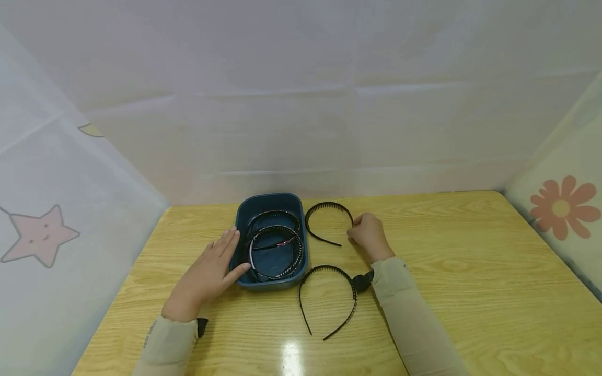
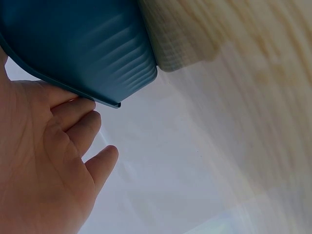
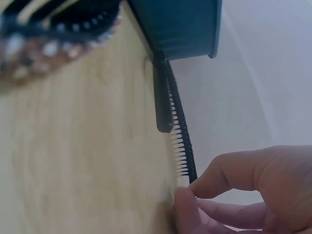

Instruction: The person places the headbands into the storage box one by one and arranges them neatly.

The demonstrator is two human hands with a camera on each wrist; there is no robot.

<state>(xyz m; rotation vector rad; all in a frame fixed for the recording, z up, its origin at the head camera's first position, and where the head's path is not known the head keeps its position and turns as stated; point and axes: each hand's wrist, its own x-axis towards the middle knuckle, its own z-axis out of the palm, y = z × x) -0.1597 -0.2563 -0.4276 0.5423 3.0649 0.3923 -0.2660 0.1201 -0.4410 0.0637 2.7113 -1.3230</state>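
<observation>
A dark blue plastic bin (image 1: 273, 286) stands on the table with several black toothed headbands (image 1: 299, 253) inside. My left hand (image 1: 204, 277) rests against its left side, fingers extended along the rim; the left wrist view shows the fingertips (image 2: 90, 105) touching the rim's edge. To the bin's right, my right hand (image 1: 371, 235) pinches the right side of a black toothed headband (image 1: 327, 203) between thumb and finger. In the right wrist view that headband (image 3: 185, 129) lies low at the tabletop, one end towards the bin. Closer to me lies another headband (image 1: 328, 267), partly sparkly.
The wood-grain table (image 1: 451, 303) ends at a pale cloth backdrop (image 1: 291, 130) behind and on both sides. A black wrist strap piece (image 1: 362, 282) sits at the right cuff, beside the nearer headband. The bin is near the table's back edge.
</observation>
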